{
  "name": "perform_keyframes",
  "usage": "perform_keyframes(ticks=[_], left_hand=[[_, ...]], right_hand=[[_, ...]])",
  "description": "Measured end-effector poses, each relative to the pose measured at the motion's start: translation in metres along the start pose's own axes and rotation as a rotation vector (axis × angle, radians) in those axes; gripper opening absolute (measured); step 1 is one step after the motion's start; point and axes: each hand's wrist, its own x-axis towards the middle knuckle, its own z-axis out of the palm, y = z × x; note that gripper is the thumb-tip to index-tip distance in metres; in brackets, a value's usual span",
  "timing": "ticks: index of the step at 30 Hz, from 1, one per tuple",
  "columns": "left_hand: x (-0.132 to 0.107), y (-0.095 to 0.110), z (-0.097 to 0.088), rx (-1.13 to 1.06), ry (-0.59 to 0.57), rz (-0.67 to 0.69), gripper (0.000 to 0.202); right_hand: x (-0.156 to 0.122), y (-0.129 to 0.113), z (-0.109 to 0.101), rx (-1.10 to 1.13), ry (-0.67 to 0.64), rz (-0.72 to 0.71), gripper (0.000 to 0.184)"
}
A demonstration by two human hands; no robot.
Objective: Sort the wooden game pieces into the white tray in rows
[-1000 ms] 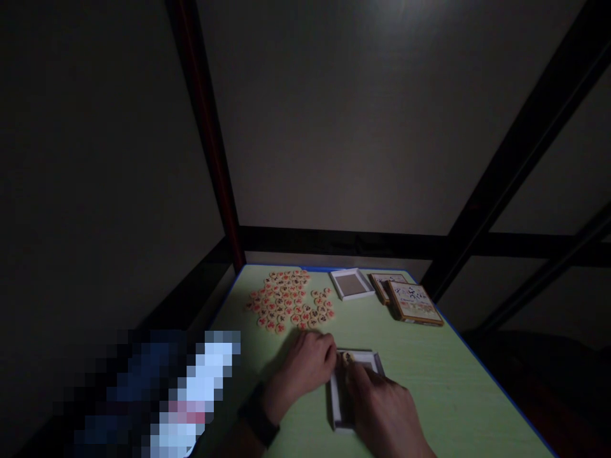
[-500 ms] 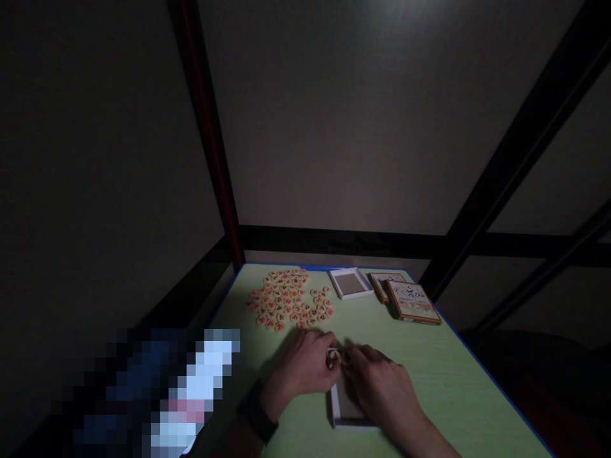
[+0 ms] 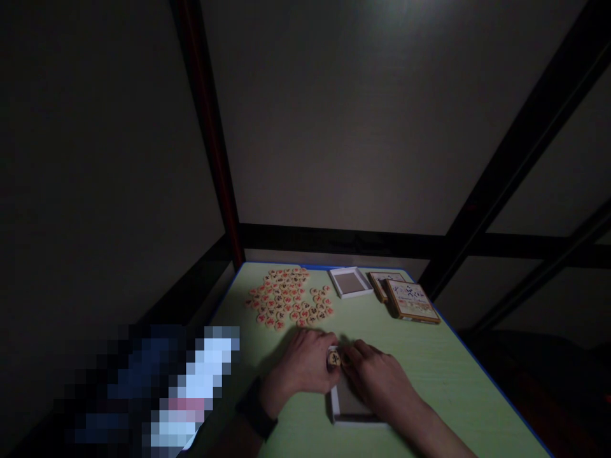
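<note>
An open shallow white box [image 3: 335,407] with a grey-brown inside lies on the table in front of me. My left hand [image 3: 310,360], with a dark watch on its wrist, is closed round the box's far left corner. In that corner, between its thumb and forefinger, sits a round wooden Chinese chess piece [image 3: 335,359] with a black character facing up. Beside it my right hand [image 3: 378,376] reaches over the box, fingers pinched on another chess piece [image 3: 346,360], mostly hidden by them. The right hand also covers much of the box.
Beyond my left hand many chess pieces [image 3: 281,296] with red and black characters lie spread on the green table [image 3: 458,394]. Farther back are a second open white box [image 3: 351,283] and two printed box lids [image 3: 413,301]. A blurred-out patch [image 3: 205,375] is at lower left.
The chess piece in the box corner has turned, so its black character now shows plainly. Both hands stay almost in place; the right has shifted slightly.
</note>
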Motion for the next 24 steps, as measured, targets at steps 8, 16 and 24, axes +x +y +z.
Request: perform_keyframes(ticks=[8, 16, 24], left_hand=[[0.002, -0.003, 0.005, 0.022, 0.011, -0.004, 0.016], [0.001, -0.002, -0.004, -0.051, -0.035, 0.000, 0.016], [0.001, -0.002, -0.007, -0.095, -0.029, -0.056, 0.020]], right_hand=[[-0.002, 0.010, -0.002, 0.034, -0.056, -0.160, 0.022], [-0.015, 0.010, -0.016, 0.331, -0.138, -0.246, 0.029], [-0.019, 0.015, -0.023, 0.440, -0.194, -0.229, 0.043]])
